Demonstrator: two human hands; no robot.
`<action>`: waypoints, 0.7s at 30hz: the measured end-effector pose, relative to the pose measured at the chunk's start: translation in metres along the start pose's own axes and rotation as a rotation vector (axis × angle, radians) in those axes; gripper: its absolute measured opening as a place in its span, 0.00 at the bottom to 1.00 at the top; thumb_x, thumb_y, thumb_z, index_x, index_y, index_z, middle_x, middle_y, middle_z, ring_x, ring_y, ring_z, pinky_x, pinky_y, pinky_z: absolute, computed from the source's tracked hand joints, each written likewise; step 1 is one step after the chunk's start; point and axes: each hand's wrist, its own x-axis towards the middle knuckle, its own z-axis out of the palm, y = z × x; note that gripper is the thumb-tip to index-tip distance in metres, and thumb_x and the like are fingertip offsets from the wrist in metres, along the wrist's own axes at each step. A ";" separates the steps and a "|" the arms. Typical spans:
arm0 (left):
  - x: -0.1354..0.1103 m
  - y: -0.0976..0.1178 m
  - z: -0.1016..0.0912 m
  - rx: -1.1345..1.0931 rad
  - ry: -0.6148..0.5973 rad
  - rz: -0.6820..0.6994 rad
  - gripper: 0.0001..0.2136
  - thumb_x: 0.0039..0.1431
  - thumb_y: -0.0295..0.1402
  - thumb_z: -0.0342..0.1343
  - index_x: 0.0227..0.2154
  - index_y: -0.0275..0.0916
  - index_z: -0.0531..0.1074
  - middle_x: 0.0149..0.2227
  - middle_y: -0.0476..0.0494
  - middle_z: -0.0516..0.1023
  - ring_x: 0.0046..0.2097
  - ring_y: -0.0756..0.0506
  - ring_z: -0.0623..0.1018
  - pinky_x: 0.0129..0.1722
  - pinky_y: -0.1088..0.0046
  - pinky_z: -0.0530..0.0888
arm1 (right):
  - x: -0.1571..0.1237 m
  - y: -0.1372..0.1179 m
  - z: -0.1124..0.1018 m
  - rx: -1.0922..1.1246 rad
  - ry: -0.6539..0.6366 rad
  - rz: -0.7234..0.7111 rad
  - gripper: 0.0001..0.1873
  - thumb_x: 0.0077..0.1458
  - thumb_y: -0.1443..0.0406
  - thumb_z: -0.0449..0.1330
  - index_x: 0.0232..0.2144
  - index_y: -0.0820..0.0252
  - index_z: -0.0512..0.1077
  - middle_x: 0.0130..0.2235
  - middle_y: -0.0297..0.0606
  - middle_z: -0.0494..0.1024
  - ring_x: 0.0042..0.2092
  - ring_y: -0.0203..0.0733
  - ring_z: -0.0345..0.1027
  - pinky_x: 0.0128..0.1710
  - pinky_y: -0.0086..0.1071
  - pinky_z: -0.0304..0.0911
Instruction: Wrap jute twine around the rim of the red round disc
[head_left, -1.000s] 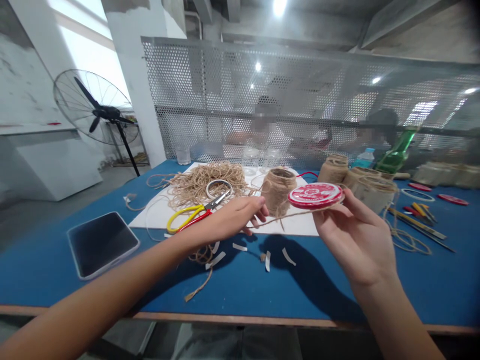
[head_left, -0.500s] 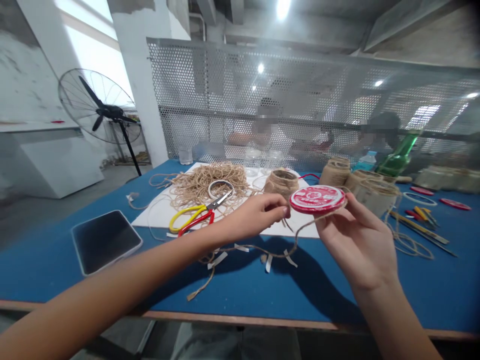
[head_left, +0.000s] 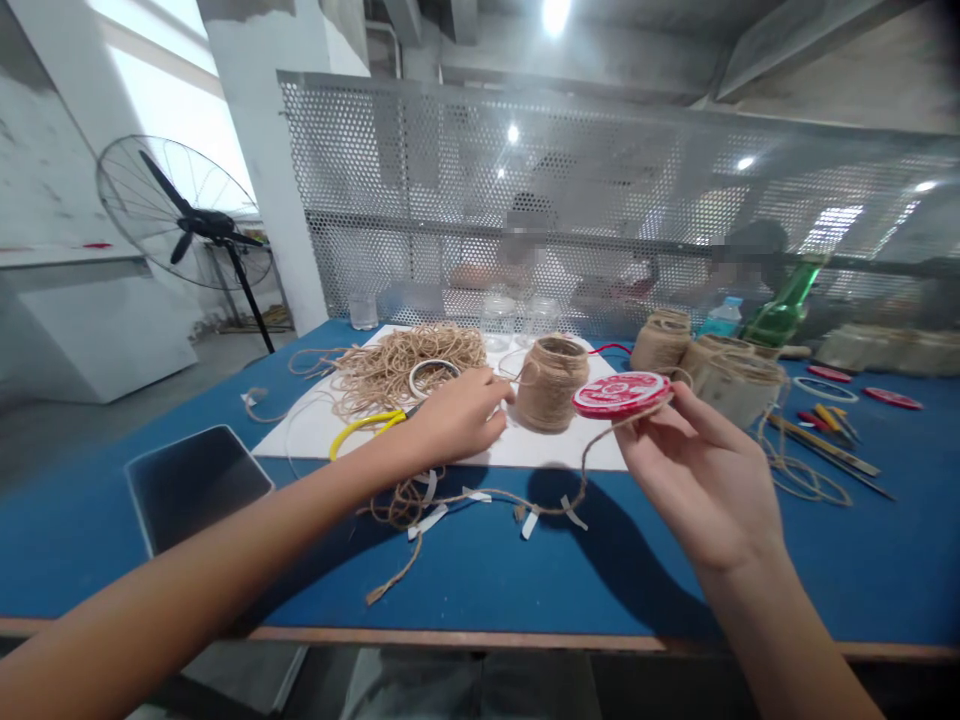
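My right hand (head_left: 705,480) grips a flat red-and-white printed disc (head_left: 622,394) by its right edge, thumb above and fingers beneath. A strand of twine (head_left: 585,465) hangs from the disc's underside down to the table. Just left of the disc stands a twine-wrapped jar (head_left: 553,385). My left hand (head_left: 465,412) is over the white sheet, fingers curved and apart from the thumb, with nothing visible between them. Under that hand and forearm, yellow-handled scissors (head_left: 364,428) are mostly hidden. Beside it, a white ring (head_left: 433,376) lies on a heap of loose twine (head_left: 394,365).
Small paper strips (head_left: 427,522) lie along the front of the blue table (head_left: 510,590). A dark tablet-like device (head_left: 199,485) is at left. More wrapped jars (head_left: 660,342), a green bottle (head_left: 787,305) and cutting tools (head_left: 825,445) are at right. A perforated metal screen (head_left: 450,190) borders the back.
My left hand has moved left, away from the disc, toward the scissors and twine heap, and its fingers have spread. My right hand still holds the disc. The view has shifted slightly.
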 end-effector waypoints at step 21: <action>-0.005 0.056 -0.003 -0.736 -0.081 -0.127 0.13 0.58 0.38 0.42 0.26 0.36 0.67 0.15 0.56 0.57 0.18 0.56 0.58 0.21 0.80 0.56 | -0.004 -0.002 0.003 0.077 0.020 0.033 0.04 0.51 0.70 0.53 0.31 0.61 0.68 0.32 0.35 0.71 0.35 0.31 0.67 0.39 0.25 0.68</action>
